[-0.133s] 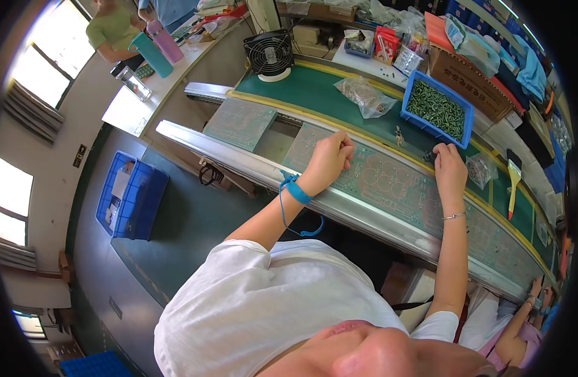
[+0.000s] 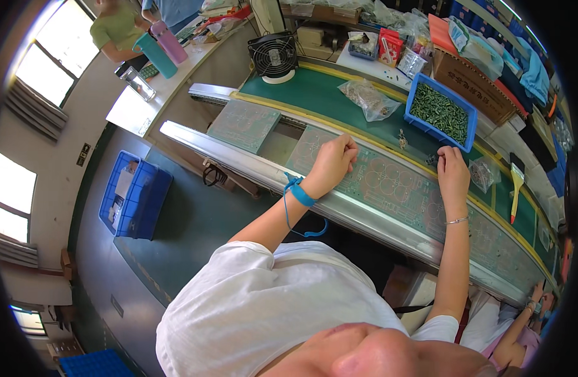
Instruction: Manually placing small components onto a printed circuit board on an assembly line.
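Note:
My left hand is closed above a green circuit board in the rail track, its fingertips drawn together. Whatever it may hold is hidden from view. Around that wrist runs a blue strap with a cord. Further right, my right hand has its fingers pinched together at the far edge of the boards, beside a little heap of small dark parts. Anything between those fingertips is too small to make out. Just beyond them stands a blue bin of small green cylindrical components.
A small pile of metal parts, a clear bag, a brush and a black fan lie or stand on the green belt. The metal rail borders the near side. Another person's hand is at the far right.
The whole view has shifted slightly. Both hands keep almost the same places and finger poses over the boards.

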{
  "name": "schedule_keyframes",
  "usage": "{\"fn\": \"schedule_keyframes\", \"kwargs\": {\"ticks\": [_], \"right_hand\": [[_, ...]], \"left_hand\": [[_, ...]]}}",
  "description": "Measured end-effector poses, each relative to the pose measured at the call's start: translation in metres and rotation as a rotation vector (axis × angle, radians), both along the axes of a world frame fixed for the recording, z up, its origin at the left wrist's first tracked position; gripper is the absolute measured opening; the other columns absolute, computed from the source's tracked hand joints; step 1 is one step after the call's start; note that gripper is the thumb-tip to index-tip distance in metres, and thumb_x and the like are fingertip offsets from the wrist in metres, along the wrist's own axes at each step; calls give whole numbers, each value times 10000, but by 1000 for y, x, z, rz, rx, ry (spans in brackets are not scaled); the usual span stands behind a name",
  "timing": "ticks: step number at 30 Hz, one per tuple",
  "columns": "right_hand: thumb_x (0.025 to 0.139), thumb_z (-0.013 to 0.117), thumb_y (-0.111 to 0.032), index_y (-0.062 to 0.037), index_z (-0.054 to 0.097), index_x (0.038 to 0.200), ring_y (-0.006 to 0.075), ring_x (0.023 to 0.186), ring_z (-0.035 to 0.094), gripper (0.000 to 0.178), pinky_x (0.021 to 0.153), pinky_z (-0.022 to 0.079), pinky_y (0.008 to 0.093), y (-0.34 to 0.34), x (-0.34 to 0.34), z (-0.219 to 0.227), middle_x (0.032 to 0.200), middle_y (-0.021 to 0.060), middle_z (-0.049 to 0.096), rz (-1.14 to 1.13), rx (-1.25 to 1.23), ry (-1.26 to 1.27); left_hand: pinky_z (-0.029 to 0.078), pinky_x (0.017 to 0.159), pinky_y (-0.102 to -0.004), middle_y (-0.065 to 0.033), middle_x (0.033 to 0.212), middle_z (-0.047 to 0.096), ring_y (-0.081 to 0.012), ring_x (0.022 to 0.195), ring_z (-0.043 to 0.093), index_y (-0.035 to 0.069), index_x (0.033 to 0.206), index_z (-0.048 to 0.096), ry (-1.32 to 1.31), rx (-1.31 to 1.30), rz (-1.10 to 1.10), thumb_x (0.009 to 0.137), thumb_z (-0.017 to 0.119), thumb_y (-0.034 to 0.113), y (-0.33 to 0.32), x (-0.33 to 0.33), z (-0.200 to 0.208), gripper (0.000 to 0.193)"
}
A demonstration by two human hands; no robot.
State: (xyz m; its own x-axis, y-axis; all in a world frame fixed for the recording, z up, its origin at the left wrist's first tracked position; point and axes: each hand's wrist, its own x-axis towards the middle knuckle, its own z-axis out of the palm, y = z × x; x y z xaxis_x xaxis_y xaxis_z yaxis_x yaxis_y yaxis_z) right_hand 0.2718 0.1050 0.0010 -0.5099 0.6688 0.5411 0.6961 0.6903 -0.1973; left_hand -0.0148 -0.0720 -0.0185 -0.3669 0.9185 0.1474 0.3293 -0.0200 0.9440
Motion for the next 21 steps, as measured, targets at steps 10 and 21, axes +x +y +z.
{"fn": "schedule_keyframes", "kwargs": {"ticks": [10, 21], "right_hand": [[1014, 663, -81, -99, 629, 1051, 367, 884, 682, 54, 741, 555, 444, -5, 0, 5, 1010, 91, 670, 67, -3, 80], [1032, 646, -93, -96, 637, 1041, 364, 879, 671, 13, 753, 538, 421, -8, 1, 9, 1014, 95, 647, 68, -67, 107]], "left_hand": [[509, 600, -300, -75, 800, 669, -135, 636, 628, -19, 978, 622, 14, 24, -16, 1033, 630, 27, -1, 4, -4, 72], [513, 639, -351, -122, 851, 651, -210, 673, 630, -19, 982, 618, 229, 126, -10, 989, 670, 15, 1, 5, -16, 63]]}}
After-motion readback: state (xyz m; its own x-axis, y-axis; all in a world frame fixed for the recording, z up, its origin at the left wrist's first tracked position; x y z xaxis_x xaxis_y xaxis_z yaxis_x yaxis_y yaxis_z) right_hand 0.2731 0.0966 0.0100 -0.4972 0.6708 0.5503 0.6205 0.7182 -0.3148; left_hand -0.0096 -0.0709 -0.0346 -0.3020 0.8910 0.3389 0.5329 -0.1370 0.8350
